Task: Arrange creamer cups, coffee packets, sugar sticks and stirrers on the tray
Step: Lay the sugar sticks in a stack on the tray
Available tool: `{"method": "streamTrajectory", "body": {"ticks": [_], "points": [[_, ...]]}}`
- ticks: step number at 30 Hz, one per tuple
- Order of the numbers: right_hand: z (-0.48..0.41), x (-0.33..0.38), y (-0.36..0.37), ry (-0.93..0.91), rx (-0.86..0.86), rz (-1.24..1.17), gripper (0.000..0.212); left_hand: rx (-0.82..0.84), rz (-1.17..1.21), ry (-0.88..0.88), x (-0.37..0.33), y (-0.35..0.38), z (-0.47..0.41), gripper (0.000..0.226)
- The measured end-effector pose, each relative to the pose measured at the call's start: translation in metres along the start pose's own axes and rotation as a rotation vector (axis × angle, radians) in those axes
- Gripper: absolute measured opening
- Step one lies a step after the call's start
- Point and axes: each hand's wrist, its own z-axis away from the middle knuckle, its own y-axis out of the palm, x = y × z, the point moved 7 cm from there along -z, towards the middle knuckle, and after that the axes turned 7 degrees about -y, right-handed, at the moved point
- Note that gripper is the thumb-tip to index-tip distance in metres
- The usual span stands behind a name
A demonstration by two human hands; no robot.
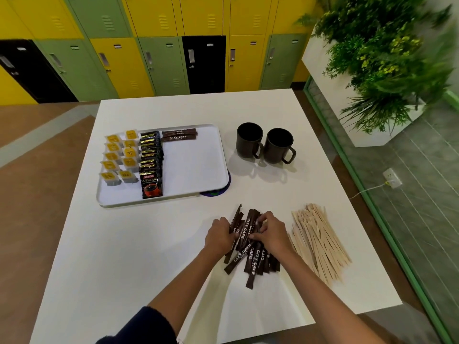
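A white tray (pixel 196 167) lies on the white table at the left. On it stand two rows of yellow-lidded creamer cups (pixel 121 157), a column of overlapping black coffee packets (pixel 150 162) and two brown sugar sticks (pixel 179 135) at its far edge. A loose pile of brown sugar sticks (pixel 250 259) lies near the table's front. My left hand (pixel 219 237) and my right hand (pixel 272 232) both rest on that pile, fingers closed around sticks. A heap of wooden stirrers (pixel 318 242) lies just right of my right hand.
Two black mugs (pixel 264 144) stand right of the tray, handles towards me. A dark round coaster (pixel 218 191) pokes out under the tray's near right corner. Lockers line the far wall; a planter and green-framed glass partition stand at the right.
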Motion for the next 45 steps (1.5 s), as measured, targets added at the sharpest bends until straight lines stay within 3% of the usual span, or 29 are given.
{"method": "streamTrajectory", "body": {"ticks": [10,15,20,28,34,38,43,45], "points": [[-0.013,0.004,-0.007,0.017,-0.042,-0.210,0.033,0.027,0.011,0.042,0.007,-0.015,-0.005,0.028],[-0.027,0.025,-0.012,-0.030,-0.047,-0.302,0.034,0.031,0.227,0.044,0.015,-0.030,-0.009,0.014],[-0.048,0.059,-0.010,-0.085,-0.063,-0.351,0.035,0.261,0.707,0.043,0.012,-0.038,-0.003,0.012],[-0.076,0.105,-0.001,-0.215,-0.080,-0.326,0.036,0.502,0.919,0.099,0.007,-0.046,0.002,0.025],[-0.083,0.120,0.015,-0.246,-0.101,-0.311,0.034,0.482,0.954,0.116,0.011,-0.057,-0.007,0.020],[-0.084,0.113,0.022,-0.154,-0.128,-0.389,0.033,0.429,0.976,0.103,0.014,-0.066,-0.014,0.024],[-0.089,0.097,0.052,-0.047,0.149,-0.366,0.035,0.320,0.954,0.109,0.020,-0.081,-0.028,0.028],[-0.091,0.101,0.056,-0.030,0.180,-0.393,0.033,0.291,0.919,0.115,0.021,-0.087,-0.033,0.027]]}}
